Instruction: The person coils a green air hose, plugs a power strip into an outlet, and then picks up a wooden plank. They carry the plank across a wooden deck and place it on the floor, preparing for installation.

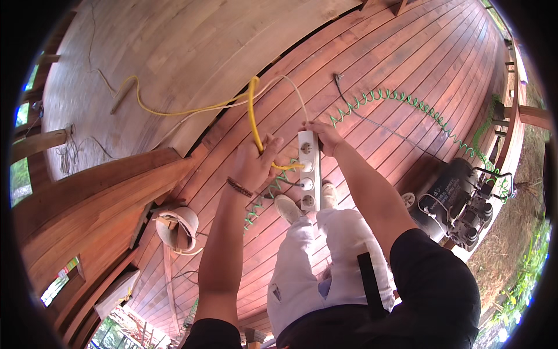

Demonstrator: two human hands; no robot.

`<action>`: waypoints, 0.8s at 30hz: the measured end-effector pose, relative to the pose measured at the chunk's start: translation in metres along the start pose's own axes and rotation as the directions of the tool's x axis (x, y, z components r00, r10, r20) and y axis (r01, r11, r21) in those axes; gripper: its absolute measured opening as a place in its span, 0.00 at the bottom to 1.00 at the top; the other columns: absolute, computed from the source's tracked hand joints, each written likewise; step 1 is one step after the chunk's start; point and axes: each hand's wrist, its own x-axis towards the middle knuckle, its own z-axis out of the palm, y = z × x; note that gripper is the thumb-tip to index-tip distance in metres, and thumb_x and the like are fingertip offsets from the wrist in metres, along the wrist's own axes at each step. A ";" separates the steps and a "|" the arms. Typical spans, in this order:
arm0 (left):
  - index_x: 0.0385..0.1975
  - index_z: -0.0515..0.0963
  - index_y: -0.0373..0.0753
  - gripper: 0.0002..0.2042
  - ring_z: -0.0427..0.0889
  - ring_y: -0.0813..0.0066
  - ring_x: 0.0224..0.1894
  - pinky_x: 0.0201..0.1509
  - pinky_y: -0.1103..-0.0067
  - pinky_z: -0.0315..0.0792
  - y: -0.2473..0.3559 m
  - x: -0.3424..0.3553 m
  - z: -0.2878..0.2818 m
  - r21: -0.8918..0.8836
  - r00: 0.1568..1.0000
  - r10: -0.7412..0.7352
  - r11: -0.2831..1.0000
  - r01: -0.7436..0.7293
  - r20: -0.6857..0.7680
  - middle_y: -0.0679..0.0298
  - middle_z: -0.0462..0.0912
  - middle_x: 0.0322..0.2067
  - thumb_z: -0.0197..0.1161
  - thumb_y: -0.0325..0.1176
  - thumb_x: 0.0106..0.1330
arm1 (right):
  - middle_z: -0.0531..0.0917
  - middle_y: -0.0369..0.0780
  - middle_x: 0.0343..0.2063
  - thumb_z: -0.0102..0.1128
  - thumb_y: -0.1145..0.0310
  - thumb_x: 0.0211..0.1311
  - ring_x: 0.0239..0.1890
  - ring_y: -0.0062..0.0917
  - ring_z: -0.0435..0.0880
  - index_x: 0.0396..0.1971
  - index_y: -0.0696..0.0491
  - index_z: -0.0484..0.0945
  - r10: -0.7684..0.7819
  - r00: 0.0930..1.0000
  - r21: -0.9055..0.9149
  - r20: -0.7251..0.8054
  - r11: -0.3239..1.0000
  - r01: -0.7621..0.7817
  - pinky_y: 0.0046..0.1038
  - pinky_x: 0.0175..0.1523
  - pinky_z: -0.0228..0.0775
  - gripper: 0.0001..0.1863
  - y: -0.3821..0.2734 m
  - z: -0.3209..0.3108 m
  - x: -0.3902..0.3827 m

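My left hand (258, 158) is closed around a yellow cable (251, 110), which loops up above the fist and trails away to the far left. A short length of the cable comes out of the fist and reaches a socket in the middle of a white power strip (310, 156). The far end of this strip is in my right hand (324, 137), with the fingers wrapped over its edge. A round white plug (306, 184) sits in the socket nearer to me. The strip's thin pale cord (298, 90) arcs away from its far end.
Reddish deck boards (372, 64) lie underfoot, beside a paler wooden surface (203, 35) at the far left. A green coiled hose (407, 99) and a dark cord with a plug (338, 77) cross the deck. A black compressor (444, 189) stands right, a bucket-like container (185, 224) left.
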 end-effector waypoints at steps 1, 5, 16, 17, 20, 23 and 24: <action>0.36 0.76 0.35 0.14 0.76 0.83 0.15 0.18 0.84 0.69 -0.007 0.015 0.003 0.015 1.000 -0.002 1.000 0.002 -0.006 0.65 0.82 0.21 0.58 0.42 0.77 | 0.85 0.40 0.41 0.57 0.61 0.72 0.44 0.29 0.85 0.49 0.58 0.80 -0.057 0.995 -0.072 0.084 0.995 0.063 0.33 0.52 0.79 0.16 -0.008 0.005 0.008; 0.42 0.78 0.31 0.12 0.82 0.79 0.24 0.27 0.82 0.75 -0.028 0.091 0.028 0.016 0.985 0.129 0.992 -0.128 -0.117 0.62 0.85 0.26 0.63 0.36 0.73 | 0.85 0.42 0.37 0.58 0.71 0.59 0.43 0.30 0.85 0.42 0.57 0.81 -0.023 1.000 -0.035 -0.016 0.999 0.022 0.34 0.50 0.80 0.12 -0.014 0.015 0.036; 0.41 0.85 0.37 0.09 0.87 0.63 0.35 0.40 0.73 0.79 -0.099 0.261 0.113 0.261 0.953 0.276 0.936 -0.237 -0.124 0.54 0.87 0.32 0.70 0.31 0.63 | 0.83 0.46 0.50 0.38 0.36 0.74 0.54 0.35 0.81 0.58 0.60 0.73 -0.266 0.909 0.259 0.322 0.948 0.186 0.38 0.67 0.67 0.39 -0.060 -0.045 0.144; 0.41 0.86 0.37 0.09 0.87 0.61 0.35 0.41 0.73 0.79 -0.115 0.276 0.121 0.248 0.940 0.317 0.928 -0.279 -0.129 0.53 0.87 0.33 0.71 0.31 0.62 | 0.83 0.47 0.49 0.38 0.38 0.74 0.53 0.35 0.81 0.57 0.61 0.73 -0.242 0.901 0.319 0.361 0.940 0.124 0.38 0.64 0.70 0.38 -0.065 -0.053 0.154; 0.41 0.86 0.38 0.09 0.87 0.62 0.36 0.41 0.73 0.79 -0.160 0.313 0.141 0.362 0.909 0.387 0.878 -0.312 -0.156 0.53 0.87 0.35 0.70 0.31 0.63 | 0.83 0.49 0.45 0.37 0.39 0.74 0.51 0.36 0.82 0.52 0.61 0.73 -0.225 0.930 0.400 0.291 0.912 0.096 0.39 0.59 0.73 0.36 -0.069 -0.068 0.193; 0.41 0.86 0.37 0.09 0.87 0.64 0.37 0.42 0.73 0.80 -0.196 0.345 0.166 0.316 0.863 0.430 0.885 -0.343 -0.266 0.54 0.87 0.38 0.71 0.30 0.62 | 0.83 0.48 0.37 0.43 0.40 0.74 0.43 0.37 0.84 0.41 0.59 0.77 -0.257 0.951 0.401 0.168 0.900 0.173 0.37 0.49 0.77 0.32 -0.060 -0.082 0.246; 0.42 0.86 0.38 0.10 0.87 0.65 0.37 0.42 0.73 0.80 -0.206 0.357 0.172 0.287 0.818 0.469 0.877 -0.386 -0.333 0.55 0.87 0.38 0.71 0.30 0.61 | 0.84 0.48 0.35 0.46 0.40 0.73 0.41 0.37 0.84 0.39 0.59 0.77 -0.283 0.953 0.363 0.108 0.903 0.227 0.36 0.47 0.77 0.31 -0.059 -0.088 0.269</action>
